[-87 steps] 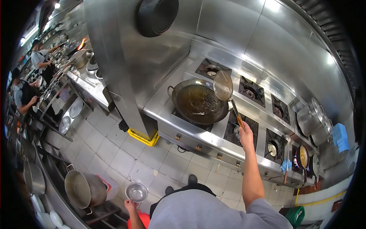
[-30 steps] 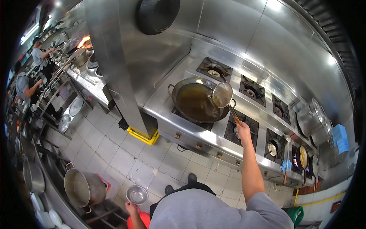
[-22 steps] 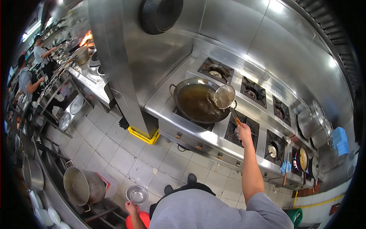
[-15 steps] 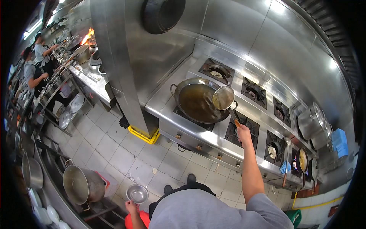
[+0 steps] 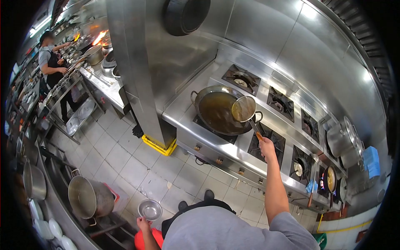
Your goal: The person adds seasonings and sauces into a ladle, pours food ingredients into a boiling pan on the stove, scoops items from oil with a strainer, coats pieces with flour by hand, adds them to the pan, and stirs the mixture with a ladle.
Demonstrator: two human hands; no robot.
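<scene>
My right hand (image 5: 267, 148) is closed around the wooden end of a long-handled mesh strainer (image 5: 243, 109). Its round mesh overlaps the right side of a large two-handled wok (image 5: 198, 93), which holds brown oil-like liquid (image 5: 214, 109). A yellowish tint shows through part of the mesh. Low at my left side, my left hand (image 5: 144, 225) grips the near rim of a metal bowl (image 5: 150, 210). Nothing shows inside that bowl, which hangs above the tiled floor beside a red object (image 5: 154, 238).
The steel stove (image 5: 208, 146) carries several burners, with a frying pan (image 5: 331, 180) at its right end. Stacked pots (image 5: 339, 135) stand beyond. Left of me is a big pot (image 5: 90, 199). A steel pillar (image 5: 137, 71) separates me from a co-worker (image 5: 51, 60) near flames (image 5: 100, 38).
The whole view has shifted slightly. The strainer stays over the wok's right side, and the bowl stays in my left hand. Only one co-worker now shows at the far left, where two were visible.
</scene>
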